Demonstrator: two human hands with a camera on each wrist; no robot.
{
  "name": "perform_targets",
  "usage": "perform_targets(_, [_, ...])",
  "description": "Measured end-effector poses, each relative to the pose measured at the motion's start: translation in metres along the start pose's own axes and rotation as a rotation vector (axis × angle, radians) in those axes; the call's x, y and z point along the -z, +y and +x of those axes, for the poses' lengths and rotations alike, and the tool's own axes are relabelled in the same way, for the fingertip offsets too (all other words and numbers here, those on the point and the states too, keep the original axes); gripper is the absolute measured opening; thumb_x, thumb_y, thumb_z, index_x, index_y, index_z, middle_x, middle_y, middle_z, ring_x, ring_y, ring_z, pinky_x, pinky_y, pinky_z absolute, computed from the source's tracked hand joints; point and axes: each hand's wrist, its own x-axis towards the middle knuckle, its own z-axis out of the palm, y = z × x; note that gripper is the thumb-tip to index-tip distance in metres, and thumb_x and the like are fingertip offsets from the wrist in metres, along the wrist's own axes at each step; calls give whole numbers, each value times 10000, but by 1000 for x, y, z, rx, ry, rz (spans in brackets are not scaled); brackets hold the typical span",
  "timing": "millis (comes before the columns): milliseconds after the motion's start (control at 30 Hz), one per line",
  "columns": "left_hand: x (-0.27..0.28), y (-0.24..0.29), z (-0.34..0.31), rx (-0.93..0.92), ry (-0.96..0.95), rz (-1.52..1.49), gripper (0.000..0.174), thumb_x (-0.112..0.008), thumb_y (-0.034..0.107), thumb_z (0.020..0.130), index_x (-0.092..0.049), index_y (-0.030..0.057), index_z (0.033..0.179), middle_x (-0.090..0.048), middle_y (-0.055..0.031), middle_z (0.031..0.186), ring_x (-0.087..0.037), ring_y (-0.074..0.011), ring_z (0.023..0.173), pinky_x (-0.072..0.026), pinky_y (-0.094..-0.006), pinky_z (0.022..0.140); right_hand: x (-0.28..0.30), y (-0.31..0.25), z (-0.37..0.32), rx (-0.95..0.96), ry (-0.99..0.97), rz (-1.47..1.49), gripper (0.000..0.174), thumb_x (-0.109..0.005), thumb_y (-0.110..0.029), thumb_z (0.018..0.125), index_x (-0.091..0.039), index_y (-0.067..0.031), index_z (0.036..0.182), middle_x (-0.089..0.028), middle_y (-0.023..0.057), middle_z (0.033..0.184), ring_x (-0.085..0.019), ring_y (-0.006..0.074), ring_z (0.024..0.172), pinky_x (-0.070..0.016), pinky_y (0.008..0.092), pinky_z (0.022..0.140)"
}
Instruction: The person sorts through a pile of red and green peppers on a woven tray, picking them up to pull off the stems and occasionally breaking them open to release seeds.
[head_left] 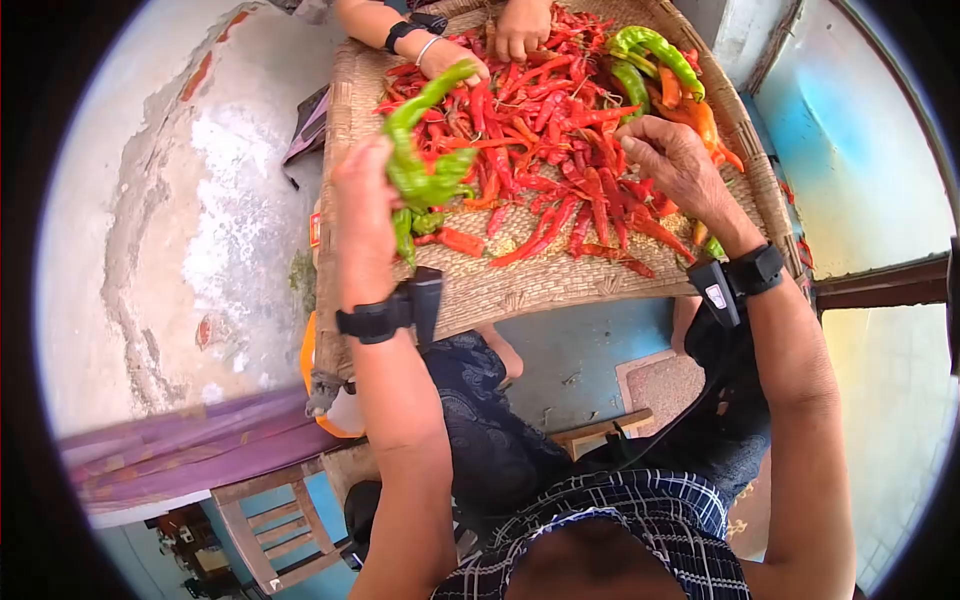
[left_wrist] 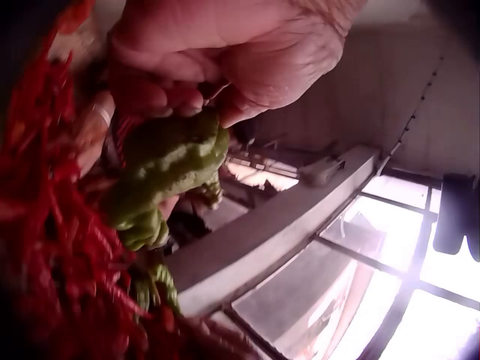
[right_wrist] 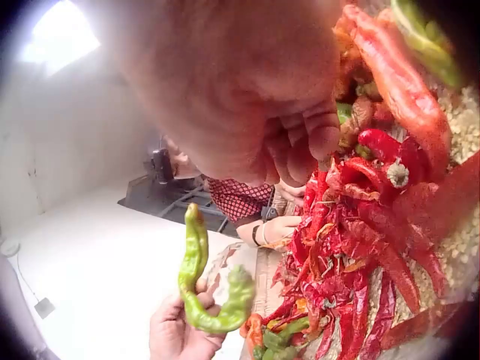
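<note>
My left hand (head_left: 362, 190) pinches a long, curved green pepper (head_left: 408, 145) by one end, raised over the left side of a woven tray (head_left: 560, 290). The same pepper (left_wrist: 169, 161) hangs from thumb and fingertips in the left wrist view, and its bent shape (right_wrist: 196, 262) shows against the pale wall in the right wrist view. Wrinkled red peppers (head_left: 560, 130) are heaped across the tray. Above the heap's right side, my right hand (head_left: 685, 165) hangs with loosely curled fingers (right_wrist: 324, 135) and no pepper seen in them.
Across the tray, another person's hands (head_left: 525, 28) rest among the red peppers. Green peppers (head_left: 655, 55) and orange peppers (head_left: 697, 118) lie at the right rim; more green peppers (head_left: 405, 235) lie at the left. A window (head_left: 850, 120) stands to the right, a wooden chair (head_left: 275, 530) lower left.
</note>
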Motion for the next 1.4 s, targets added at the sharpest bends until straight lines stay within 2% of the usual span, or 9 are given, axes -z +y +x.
perform_targets(133, [78,-32,25,92,143,-122,217,-491,255,896,-637,99,932,-575,53,700,-413,-26,491,-301,-186,428,1,-3,-3,-15,-60,3,150,-599,-126,877,-627,11,931,-578,35,685,-518,93,627,-451,272,592])
perform_targets(233, [109,-63,31,315,271,63,313,-510,323,870,-627,63,1000,-598,-37,767,-569,-133,607,-442,-278,517,1,0,-4,-51,-36,-4,151,-604,-119,874,-634,8,951,-581,26,690,-520,83,639,-451,272,588])
perform_targets(300, [110,-80,27,-137,579,1255,378,-531,326,857,-606,28,1077,-606,-167,958,-594,-276,853,-473,-402,736,2,4,-2,-34,-43,-40,160,-600,-116,869,-637,7,965,-592,29,686,-535,85,637,-456,273,591])
perform_targets(367, [92,-56,18,-151,598,1202,382,-556,279,846,-582,24,1128,-549,-235,1105,-512,-366,1029,-401,-475,888,3,7,-3,-49,-2,-85,157,-606,-110,847,-640,-2,955,-620,78,685,-571,133,615,-468,292,586])
perform_targets(433, [75,-45,19,-564,596,1162,373,-553,273,861,-577,51,1159,-564,-189,1125,-520,-337,1044,-395,-428,919,-1,12,-1,5,47,-180,152,-606,-106,836,-641,-7,945,-629,115,698,-596,173,619,-479,310,590])
perform_targets(700, [-96,-58,-13,-821,-340,847,314,-564,73,821,-578,69,1135,-547,-150,1154,-552,-335,992,-463,-401,865,-2,18,1,-7,210,-378,159,-580,-106,806,-653,-14,914,-637,226,761,-641,376,758,-516,436,678])
perform_targets(967, [-161,-82,8,-865,-386,1050,414,-517,51,808,-544,171,1203,-525,-151,1174,-585,-341,939,-523,-436,719,-5,7,5,-115,79,-515,182,-586,-130,816,-622,-9,948,-632,221,797,-621,380,767,-496,429,678])
perform_targets(1067, [-150,-92,27,-930,-279,1122,152,-548,82,796,-548,129,941,-535,-153,1087,-607,-307,811,-528,-405,581,-1,14,5,17,93,-570,195,-586,-141,811,-621,-14,956,-627,220,789,-615,384,767,-492,440,681])
perform_targets(1400, [-37,-63,31,-586,-254,886,352,-458,-104,703,-559,29,1013,-610,-202,905,-591,-386,888,-465,-439,768,1,13,0,-59,3,-647,166,-580,-159,802,-625,-46,915,-620,210,755,-615,380,776,-489,463,693])
